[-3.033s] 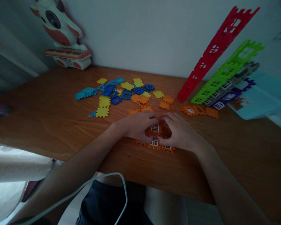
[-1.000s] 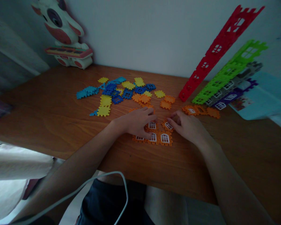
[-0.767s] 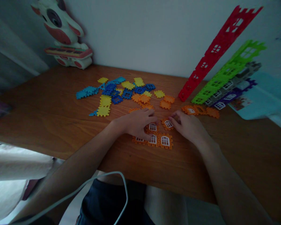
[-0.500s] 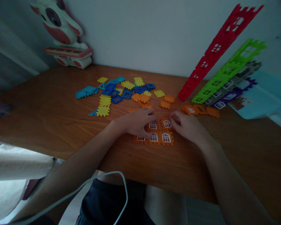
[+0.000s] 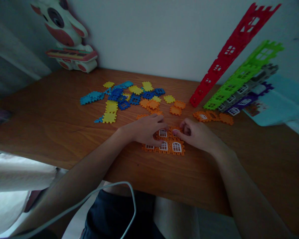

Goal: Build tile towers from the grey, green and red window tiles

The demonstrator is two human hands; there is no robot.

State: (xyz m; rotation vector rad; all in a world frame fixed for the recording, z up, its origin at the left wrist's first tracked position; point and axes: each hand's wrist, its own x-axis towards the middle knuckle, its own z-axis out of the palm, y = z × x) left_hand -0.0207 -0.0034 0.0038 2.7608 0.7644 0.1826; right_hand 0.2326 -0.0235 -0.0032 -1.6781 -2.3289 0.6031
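Flat on the table in front of me lies a panel of orange window tiles (image 5: pixel 169 141) with white lattice windows, joined by their notched edges. My left hand (image 5: pixel 149 129) grips the panel from the left, its thumb and fingers on either side of an upper window tile (image 5: pixel 162 133). The palm hides part of the panel's left side. From the right, my right hand (image 5: pixel 195 132) is closed at the upper right tile (image 5: pixel 173 128), thumb over its window and the other fingers curled at its far edge. That tile is partly covered.
Loose orange tiles (image 5: pixel 177 108) lie beyond my hands, with yellow and blue tiles (image 5: pixel 117 94) farther left. An orange strip (image 5: pixel 213 117) is at right. Red (image 5: pixel 225 54) and green (image 5: pixel 243 76) strips lean on the wall. A cow keyboard toy (image 5: pixel 72 54) stands back left.
My right thumb has moved left and down onto the upper right tile, covering its window. My left hand has stayed almost still on the panel.
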